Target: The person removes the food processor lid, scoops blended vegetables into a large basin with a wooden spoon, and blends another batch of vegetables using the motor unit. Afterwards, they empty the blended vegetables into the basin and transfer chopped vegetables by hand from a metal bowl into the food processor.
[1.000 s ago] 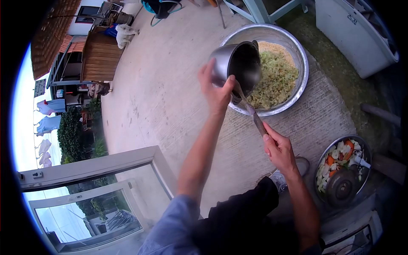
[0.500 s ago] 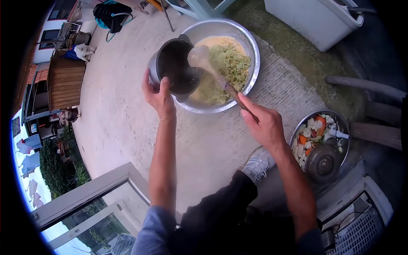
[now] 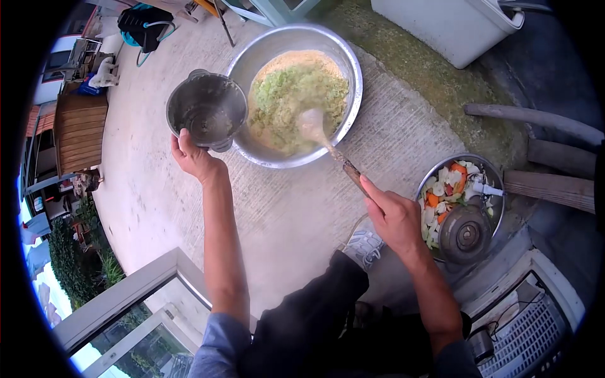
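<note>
My left hand (image 3: 198, 160) grips the near rim of a grey metal pot (image 3: 208, 108), held up left of a wide steel basin (image 3: 348, 121). Inside, the pot shows only some residue on its wall and floor. In my right hand (image 3: 396, 217) is the dark handle of a long wooden spoon (image 3: 340, 157). Its pale bowl end rests over the green and yellow mash (image 3: 293, 94) in the basin. Grainy yellow meal (image 3: 309, 60) lies along the basin's far side. Steam blurs the mash a little.
A steel bowl (image 3: 430, 173) of chopped vegetables with a round lid (image 3: 466, 233) stands at right. Behind are a white bin (image 3: 447, 28) and wooden legs (image 3: 548, 189). A glass door frame (image 3: 120, 296) is at lower left, and a dog (image 3: 104, 74) is far left.
The pot has moved left, away from over the basin, and tipped back so its inside faces me. The spoon has left the pot's mouth and is now over the mash.
</note>
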Demonstrator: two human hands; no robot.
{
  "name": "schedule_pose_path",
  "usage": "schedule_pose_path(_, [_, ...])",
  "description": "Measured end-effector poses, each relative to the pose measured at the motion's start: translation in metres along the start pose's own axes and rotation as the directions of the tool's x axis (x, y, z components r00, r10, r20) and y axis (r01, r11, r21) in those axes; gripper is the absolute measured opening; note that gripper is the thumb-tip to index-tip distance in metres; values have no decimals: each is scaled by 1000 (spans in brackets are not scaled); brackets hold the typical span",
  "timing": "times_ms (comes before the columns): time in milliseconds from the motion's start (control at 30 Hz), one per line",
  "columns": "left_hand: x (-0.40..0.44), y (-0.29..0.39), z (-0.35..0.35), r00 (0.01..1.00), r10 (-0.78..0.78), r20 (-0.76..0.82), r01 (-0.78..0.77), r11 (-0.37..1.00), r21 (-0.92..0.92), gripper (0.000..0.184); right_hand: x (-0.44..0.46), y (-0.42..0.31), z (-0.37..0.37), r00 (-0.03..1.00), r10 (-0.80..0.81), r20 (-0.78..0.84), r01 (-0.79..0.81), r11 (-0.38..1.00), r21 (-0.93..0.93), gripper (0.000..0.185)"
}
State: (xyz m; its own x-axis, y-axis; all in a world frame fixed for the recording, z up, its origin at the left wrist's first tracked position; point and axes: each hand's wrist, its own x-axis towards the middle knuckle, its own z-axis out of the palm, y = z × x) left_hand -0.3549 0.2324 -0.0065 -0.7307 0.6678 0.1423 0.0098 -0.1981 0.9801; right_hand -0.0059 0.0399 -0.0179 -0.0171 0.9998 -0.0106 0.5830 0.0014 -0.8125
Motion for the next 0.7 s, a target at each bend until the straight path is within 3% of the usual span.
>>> schedule_pose_path(33, [6, -4, -5, 1000, -1, -10, 0, 999, -32, 45, 2, 0, 6, 1000, -24, 17, 25, 999, -30, 45])
schedule_pose_path(267, [7, 13, -13, 996, -84, 21, 86, 983, -164, 48, 86, -10, 84, 998, 12, -53, -14, 1000, -20, 42])
schedule_pose_path(367, [7, 20, -16, 987, -85, 135, 111, 975, -194, 51, 115, -15, 81, 997, 44, -66, -45, 999, -24, 42])
schedule_pose_path(400, [7, 21, -15, 990, -88, 109, 108, 975, -193, 48, 119, -19, 76, 997, 53, -59, -54, 998, -29, 42])
schedule_pose_path(467, [4, 24, -14, 993, -103, 55, 111, 977, -184, 43, 101, -24, 59, 998, 38, -56, -37, 999, 25, 42])
schedule_pose_path(600, [-8, 28, -4, 979, -183, 92, 200, 951, -237, 55, 58, -30, 53, 998, 19, 56, -25, 992, 120, 42])
schedule_pose_path(700, [-20, 25, 8, 957, -241, 162, 281, 909, -309, 57, 74, -25, 86, 997, 71, 35, -71, 997, -9, 41])
